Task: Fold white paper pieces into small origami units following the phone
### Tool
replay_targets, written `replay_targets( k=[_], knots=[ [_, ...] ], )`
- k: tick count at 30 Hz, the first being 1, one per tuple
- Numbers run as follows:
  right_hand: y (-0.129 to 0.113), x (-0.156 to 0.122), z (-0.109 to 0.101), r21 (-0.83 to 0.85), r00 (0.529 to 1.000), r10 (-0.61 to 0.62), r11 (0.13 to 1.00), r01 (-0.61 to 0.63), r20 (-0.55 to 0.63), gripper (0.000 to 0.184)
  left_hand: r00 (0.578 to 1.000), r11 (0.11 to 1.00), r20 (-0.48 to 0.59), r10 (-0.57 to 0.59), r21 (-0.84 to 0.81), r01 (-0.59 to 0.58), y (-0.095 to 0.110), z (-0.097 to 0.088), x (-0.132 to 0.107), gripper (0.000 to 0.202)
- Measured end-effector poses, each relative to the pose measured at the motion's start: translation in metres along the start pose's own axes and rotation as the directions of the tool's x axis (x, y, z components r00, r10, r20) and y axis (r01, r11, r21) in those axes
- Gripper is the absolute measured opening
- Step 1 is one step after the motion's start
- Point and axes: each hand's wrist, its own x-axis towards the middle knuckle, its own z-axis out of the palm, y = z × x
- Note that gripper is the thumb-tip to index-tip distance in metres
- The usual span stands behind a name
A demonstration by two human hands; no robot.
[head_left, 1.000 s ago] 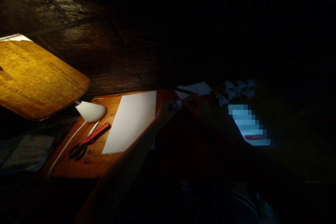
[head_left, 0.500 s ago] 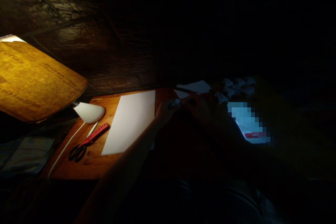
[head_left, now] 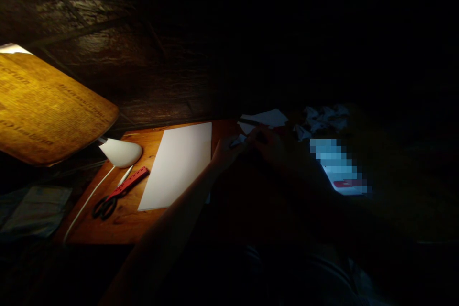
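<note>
Paper scrap [head_left: 238, 141], small and white, sits near the far edge of the counter [head_left: 125, 224], between the two hands. The left hand [head_left: 224, 153] curls closed on it from the left. The right hand [head_left: 267, 146] lies just beside it on the right, too dark to tell whether it grips. A white sheet [head_left: 177, 165] lies just left of the left hand. Farther left are a red ruler [head_left: 132, 180], scissors [head_left: 106, 204] and a white lamp head [head_left: 121, 152]. Flat paper pieces [head_left: 267, 117] and crumpled paper [head_left: 321, 117] lie beyond the hands, and a lit screen [head_left: 339, 167] glows to the right.
</note>
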Motion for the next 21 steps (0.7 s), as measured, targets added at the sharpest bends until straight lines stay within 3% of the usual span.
replay_targets(
  k=[6,21],
  knots=[
    [-0.0055,-0.0010,-0.0005,0.013,0.999,0.019,1.000,-0.020,0.033,0.022,1.000,1.000,0.024,0.017,0.000,-0.017,-0.0001,-0.0004,0.0008,0.025],
    [-0.0085,-0.0023,0.0015,-0.031,0.998,0.052,0.998,-0.051,0.026,0.010,1.000,1.000,0.000,0.006,-0.028,-0.006,-0.0057,0.0002,0.0016,0.027]
  ],
)
